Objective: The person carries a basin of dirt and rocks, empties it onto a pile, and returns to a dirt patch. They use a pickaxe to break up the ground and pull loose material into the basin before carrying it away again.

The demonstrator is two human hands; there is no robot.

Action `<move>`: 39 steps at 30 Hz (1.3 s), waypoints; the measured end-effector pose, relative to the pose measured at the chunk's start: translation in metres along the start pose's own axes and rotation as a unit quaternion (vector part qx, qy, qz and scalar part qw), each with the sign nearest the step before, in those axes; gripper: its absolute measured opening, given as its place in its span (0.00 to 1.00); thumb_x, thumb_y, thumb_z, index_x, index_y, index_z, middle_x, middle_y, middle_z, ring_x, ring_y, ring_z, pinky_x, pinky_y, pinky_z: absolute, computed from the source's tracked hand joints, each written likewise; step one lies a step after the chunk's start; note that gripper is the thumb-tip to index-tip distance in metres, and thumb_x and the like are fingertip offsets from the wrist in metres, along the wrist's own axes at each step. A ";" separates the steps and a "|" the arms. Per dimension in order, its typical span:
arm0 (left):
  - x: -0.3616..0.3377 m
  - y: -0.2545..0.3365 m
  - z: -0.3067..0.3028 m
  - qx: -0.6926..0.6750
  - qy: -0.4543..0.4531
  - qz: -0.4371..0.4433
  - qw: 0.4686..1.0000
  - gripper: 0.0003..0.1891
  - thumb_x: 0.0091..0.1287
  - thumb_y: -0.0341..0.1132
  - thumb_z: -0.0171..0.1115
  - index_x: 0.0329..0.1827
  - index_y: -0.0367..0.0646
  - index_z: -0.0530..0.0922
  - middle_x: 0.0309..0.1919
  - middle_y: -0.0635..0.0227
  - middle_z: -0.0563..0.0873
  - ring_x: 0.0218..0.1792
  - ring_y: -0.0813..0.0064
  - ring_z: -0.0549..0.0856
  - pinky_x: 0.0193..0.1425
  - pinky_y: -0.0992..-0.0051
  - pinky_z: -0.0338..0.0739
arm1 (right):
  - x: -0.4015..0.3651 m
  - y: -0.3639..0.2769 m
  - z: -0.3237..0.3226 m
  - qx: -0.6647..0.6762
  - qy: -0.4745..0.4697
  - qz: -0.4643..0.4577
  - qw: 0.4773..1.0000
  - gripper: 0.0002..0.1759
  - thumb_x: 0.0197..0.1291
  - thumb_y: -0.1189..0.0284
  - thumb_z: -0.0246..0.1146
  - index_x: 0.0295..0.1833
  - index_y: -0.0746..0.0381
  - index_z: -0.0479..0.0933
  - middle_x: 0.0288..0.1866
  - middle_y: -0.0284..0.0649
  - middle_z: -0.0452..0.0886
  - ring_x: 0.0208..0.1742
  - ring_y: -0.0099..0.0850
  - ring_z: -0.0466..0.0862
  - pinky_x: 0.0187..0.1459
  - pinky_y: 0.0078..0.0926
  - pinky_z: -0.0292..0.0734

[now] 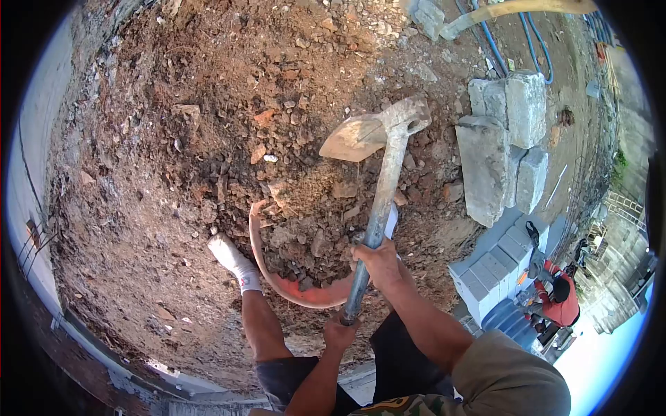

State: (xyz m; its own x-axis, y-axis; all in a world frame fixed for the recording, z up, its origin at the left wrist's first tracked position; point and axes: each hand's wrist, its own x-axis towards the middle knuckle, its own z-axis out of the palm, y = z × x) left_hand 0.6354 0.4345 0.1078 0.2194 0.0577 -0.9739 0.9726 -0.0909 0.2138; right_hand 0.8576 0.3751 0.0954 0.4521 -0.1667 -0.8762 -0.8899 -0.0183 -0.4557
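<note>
Both hands clamped on the hoe, blade raised just past the basin.

I read the fingers (368,251) of the right hand (380,263) as wrapped fully closed round the hoe (383,180) shaft, over the near-right rim of the basin (258,249). The left hand (338,334) is closed on the shaft's butt end, just this side of the basin. The split grip looks like leverage for the blade, which hangs above the rubble on the basin's far side. The foot (232,258) sits just beside the basin's left rim, maybe touching, likely as a brace. The basin is heaped with debris and rests on bare stony ground (159,118). There are concrete blocks (496,139) to the basin's right, hoses (538,48) far beyond it, and a person in red (558,301) well off to its right.
</note>
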 end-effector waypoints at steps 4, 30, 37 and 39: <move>0.046 0.159 -0.016 0.061 -0.009 0.139 0.988 0.21 0.55 0.45 0.74 0.48 0.43 0.83 0.27 0.69 0.86 0.30 0.80 0.83 0.37 0.73 0.77 | 0.037 -0.154 0.001 -0.004 0.034 -0.153 0.988 0.12 0.50 0.77 0.65 0.38 0.66 0.70 0.23 0.39 0.75 0.16 0.29 0.77 0.19 0.28 0.75; 0.001 0.101 -0.074 0.032 0.002 0.004 0.999 0.29 0.54 0.54 0.72 0.44 0.36 0.79 0.26 0.61 0.83 0.30 0.69 0.84 0.37 0.69 0.77 | 0.102 -0.027 0.065 -0.054 -0.042 0.131 0.989 0.11 0.49 0.71 0.65 0.39 0.60 0.75 0.26 0.38 0.74 0.21 0.34 0.76 0.25 0.39 0.74; -0.047 0.059 -0.122 0.260 -0.005 -0.032 0.965 0.23 0.54 0.51 0.67 0.48 0.47 0.80 0.36 0.52 0.87 0.43 0.50 0.85 0.51 0.55 0.76 | 0.041 0.058 0.031 0.154 -0.027 0.187 0.970 0.09 0.53 0.69 0.63 0.36 0.61 0.73 0.24 0.38 0.74 0.21 0.35 0.77 0.24 0.39 0.75; -0.054 0.046 -0.131 0.300 -0.019 -0.042 0.953 0.21 0.55 0.48 0.64 0.49 0.47 0.80 0.38 0.51 0.86 0.45 0.49 0.85 0.53 0.55 0.76 | 0.024 0.066 0.034 0.165 -0.020 0.190 0.968 0.09 0.53 0.69 0.63 0.36 0.61 0.73 0.25 0.38 0.74 0.21 0.35 0.77 0.24 0.40 0.75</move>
State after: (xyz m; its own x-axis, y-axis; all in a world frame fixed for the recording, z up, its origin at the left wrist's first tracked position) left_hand 0.6780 0.5575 0.1797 0.1279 0.0547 -0.9903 0.7662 -0.6395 0.0637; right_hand 0.8112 0.4034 0.0390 0.1039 -0.0607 -0.9927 -0.9279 0.3533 -0.1187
